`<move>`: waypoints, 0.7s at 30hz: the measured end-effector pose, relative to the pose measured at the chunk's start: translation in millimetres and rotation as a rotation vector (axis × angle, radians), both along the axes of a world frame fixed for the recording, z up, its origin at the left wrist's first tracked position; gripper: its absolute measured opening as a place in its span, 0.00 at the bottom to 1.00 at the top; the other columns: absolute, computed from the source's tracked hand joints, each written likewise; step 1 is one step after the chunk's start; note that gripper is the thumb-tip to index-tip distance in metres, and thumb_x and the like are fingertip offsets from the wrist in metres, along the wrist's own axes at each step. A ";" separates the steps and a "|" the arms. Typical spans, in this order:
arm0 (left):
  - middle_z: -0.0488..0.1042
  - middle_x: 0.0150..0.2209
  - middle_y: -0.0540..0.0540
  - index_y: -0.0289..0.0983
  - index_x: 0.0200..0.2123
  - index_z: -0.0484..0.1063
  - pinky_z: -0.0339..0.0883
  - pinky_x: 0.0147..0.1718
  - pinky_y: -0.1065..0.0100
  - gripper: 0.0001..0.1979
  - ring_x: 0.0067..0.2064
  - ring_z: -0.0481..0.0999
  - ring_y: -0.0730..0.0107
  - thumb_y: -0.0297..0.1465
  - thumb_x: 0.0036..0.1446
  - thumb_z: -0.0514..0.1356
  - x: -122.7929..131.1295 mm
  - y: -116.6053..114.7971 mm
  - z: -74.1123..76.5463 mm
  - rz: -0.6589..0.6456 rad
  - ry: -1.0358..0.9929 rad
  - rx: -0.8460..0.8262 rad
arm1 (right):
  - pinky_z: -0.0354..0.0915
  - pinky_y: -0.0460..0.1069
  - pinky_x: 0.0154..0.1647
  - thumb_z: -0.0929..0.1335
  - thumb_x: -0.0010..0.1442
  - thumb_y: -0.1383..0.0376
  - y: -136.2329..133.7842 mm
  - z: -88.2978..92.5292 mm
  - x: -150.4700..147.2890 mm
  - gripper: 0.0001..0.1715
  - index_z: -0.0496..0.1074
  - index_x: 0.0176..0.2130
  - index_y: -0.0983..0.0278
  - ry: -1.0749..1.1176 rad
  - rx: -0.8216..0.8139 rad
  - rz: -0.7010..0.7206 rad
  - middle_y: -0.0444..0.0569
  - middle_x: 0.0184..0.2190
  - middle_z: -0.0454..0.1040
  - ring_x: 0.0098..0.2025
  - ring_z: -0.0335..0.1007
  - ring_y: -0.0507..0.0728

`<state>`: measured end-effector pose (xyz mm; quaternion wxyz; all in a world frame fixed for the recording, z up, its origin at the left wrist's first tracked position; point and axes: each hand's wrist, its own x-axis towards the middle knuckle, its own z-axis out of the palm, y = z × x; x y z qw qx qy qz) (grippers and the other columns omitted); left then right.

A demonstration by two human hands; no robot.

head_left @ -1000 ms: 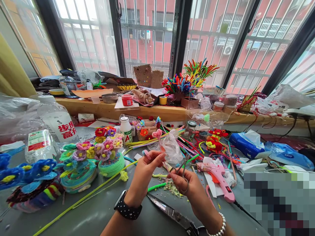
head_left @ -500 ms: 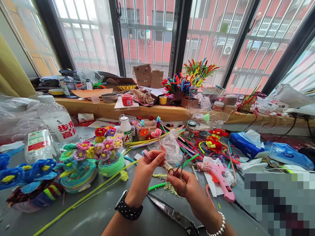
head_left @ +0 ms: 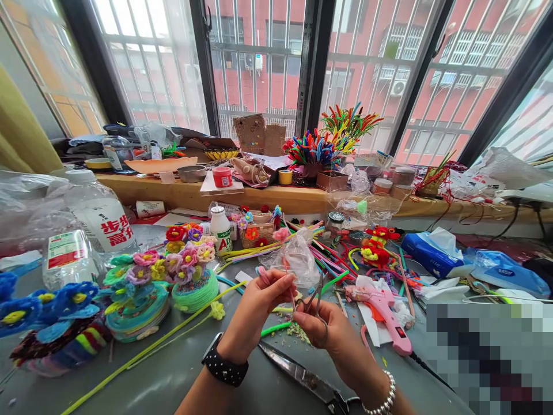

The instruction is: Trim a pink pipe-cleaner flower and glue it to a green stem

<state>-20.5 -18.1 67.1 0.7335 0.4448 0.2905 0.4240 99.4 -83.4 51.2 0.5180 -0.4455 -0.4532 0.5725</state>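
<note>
My left hand [head_left: 258,305] pinches the thin stem of a small pink pipe-cleaner flower [head_left: 281,234], whose head stands up above my fingers. My right hand [head_left: 325,329] grips small scissors [head_left: 314,297] with fingers through the loops; the blades point up at the stem just right of my left fingertips. Both hands hover over the grey table [head_left: 173,374], above a little heap of trimmed fuzz [head_left: 298,331]. A black watch is on my left wrist and a bead bracelet on my right.
Large shears [head_left: 302,377] lie below my hands. A pink glue gun [head_left: 386,311] lies to the right. Pipe-cleaner flower baskets [head_left: 190,276] and blue flowers [head_left: 47,305] sit to the left, near plastic bottles [head_left: 97,216]. A long green stem [head_left: 151,346] crosses the table; the sill is cluttered.
The pink flower has tilted right and dropped a little. My left hand shifted slightly right, and the scissors closed in on the stem.
</note>
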 end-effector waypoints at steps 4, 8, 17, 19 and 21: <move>0.67 0.19 0.53 0.34 0.20 0.66 0.59 0.26 0.76 0.07 0.23 0.65 0.79 0.30 0.44 0.61 -1.7 1.0 -0.1 -0.035 -0.040 0.003 | 0.41 0.43 0.18 0.66 0.49 0.56 2.1 -5.3 0.0 0.16 0.64 0.25 0.67 -0.034 0.011 0.049 0.38 0.16 0.52 0.19 0.42 0.46; 0.63 0.19 0.54 0.34 0.18 0.63 0.58 0.26 0.76 0.09 0.24 0.62 0.79 0.29 0.47 0.59 -4.0 2.1 0.3 -0.029 -0.087 0.010 | 0.43 0.44 0.18 0.60 0.48 0.44 2.9 -6.9 -1.1 0.28 0.63 0.22 0.67 -0.229 0.102 0.077 0.40 0.15 0.53 0.18 0.45 0.47; 0.57 0.22 0.53 0.34 0.18 0.62 0.57 0.28 0.76 0.09 0.26 0.59 0.79 0.28 0.46 0.59 -4.9 -0.6 2.7 -0.012 -0.119 0.015 | 0.45 0.45 0.21 0.53 0.42 0.35 -1.7 -10.2 -9.5 0.36 0.58 0.22 0.65 -0.482 0.219 0.219 0.42 0.19 0.55 0.22 0.48 0.50; 0.57 0.22 0.53 0.35 0.18 0.61 0.56 0.27 0.76 0.10 0.25 0.58 0.79 0.28 0.46 0.59 -3.4 -2.0 3.7 -0.017 -0.111 0.007 | 0.45 0.45 0.21 0.53 0.43 0.36 -2.0 -11.9 -9.4 0.35 0.58 0.22 0.65 -0.474 0.215 0.238 0.42 0.19 0.55 0.22 0.48 0.50; 0.56 0.21 0.54 0.35 0.17 0.60 0.55 0.26 0.76 0.11 0.24 0.57 0.79 0.29 0.44 0.60 -1.8 -3.0 3.9 -0.020 -0.090 -0.001 | 0.45 0.45 0.20 0.54 0.43 0.36 -2.2 -13.3 -9.5 0.35 0.57 0.22 0.65 -0.468 0.208 0.239 0.42 0.19 0.54 0.22 0.47 0.50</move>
